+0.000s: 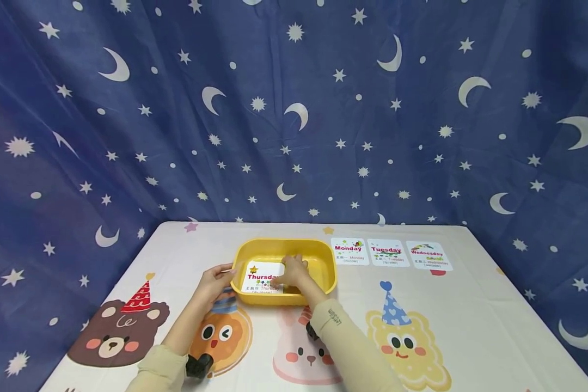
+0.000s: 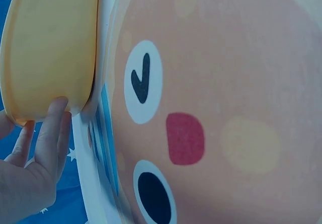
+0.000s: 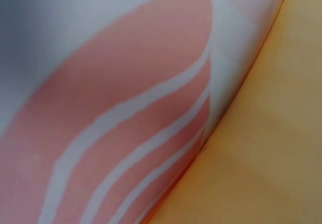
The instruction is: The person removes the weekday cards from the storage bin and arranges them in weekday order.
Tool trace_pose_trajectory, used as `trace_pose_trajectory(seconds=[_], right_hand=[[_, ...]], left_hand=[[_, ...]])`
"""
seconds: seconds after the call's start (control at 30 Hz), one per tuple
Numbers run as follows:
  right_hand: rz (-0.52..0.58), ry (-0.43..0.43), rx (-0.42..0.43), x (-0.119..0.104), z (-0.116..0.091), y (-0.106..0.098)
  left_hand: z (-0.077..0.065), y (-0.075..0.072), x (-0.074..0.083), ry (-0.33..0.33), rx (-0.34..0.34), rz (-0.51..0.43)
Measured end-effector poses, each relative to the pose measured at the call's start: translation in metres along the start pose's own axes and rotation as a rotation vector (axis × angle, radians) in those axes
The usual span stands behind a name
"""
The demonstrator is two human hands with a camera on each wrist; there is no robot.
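Note:
A yellow plastic tray (image 1: pixel 327 267) stands toward the back of the table. Inside it, at the left, lies a white card (image 1: pixel 261 275) printed "Thursday". My left hand (image 1: pixel 214 283) is at the tray's left end; in the left wrist view its fairly straight fingers (image 2: pixel 48 128) touch the outer wall of the tray (image 2: pixel 55 43). Reaching in over the near wall, my right hand (image 1: pixel 296 275) grips the Thursday card at its right edge, thumb over the print. The right wrist view has only the tray's outer wall (image 3: pixel 261 133) and the tablecloth, no fingers.
Right of the tray lie a Monday card (image 1: pixel 350 252), a Tuesday card (image 1: pixel 389 253) and a Wednesday card (image 1: pixel 428 256) in a row. The tablecloth (image 1: pixel 485 326) carries cartoon faces. A blue curtain (image 1: pixel 323 179) with moons and stars hangs behind the table.

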State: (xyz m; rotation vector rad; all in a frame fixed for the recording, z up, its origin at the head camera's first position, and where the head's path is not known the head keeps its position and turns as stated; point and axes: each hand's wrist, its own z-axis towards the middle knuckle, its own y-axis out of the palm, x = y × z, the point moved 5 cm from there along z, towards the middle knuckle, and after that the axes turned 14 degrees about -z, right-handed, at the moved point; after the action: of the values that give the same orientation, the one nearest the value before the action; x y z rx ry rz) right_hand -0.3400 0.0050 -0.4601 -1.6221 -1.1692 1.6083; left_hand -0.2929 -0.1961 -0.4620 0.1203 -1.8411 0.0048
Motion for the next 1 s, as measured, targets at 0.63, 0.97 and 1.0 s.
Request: trace_pose_trajectory(seconds=[0.63, 0.97, 1.0], right_hand=[[-0.101, -0.011, 0.025, 0.0023, 0.0033, 0.0081], [-0.059, 0.027, 0.038, 0.0035, 0.0050, 0.0095], [-0.057, 0.026, 0.042, 0.0033, 0.0052, 0.0099]], left_hand=[[0.0002, 0.0007, 0.0004, 0.017, 0.010, -0.013], [-0.0007, 0.0002, 0.0006, 0.009, 0.010, -0.002], [-0.0011, -0.0001, 0.0007, 0.009, 0.012, -0.001]])
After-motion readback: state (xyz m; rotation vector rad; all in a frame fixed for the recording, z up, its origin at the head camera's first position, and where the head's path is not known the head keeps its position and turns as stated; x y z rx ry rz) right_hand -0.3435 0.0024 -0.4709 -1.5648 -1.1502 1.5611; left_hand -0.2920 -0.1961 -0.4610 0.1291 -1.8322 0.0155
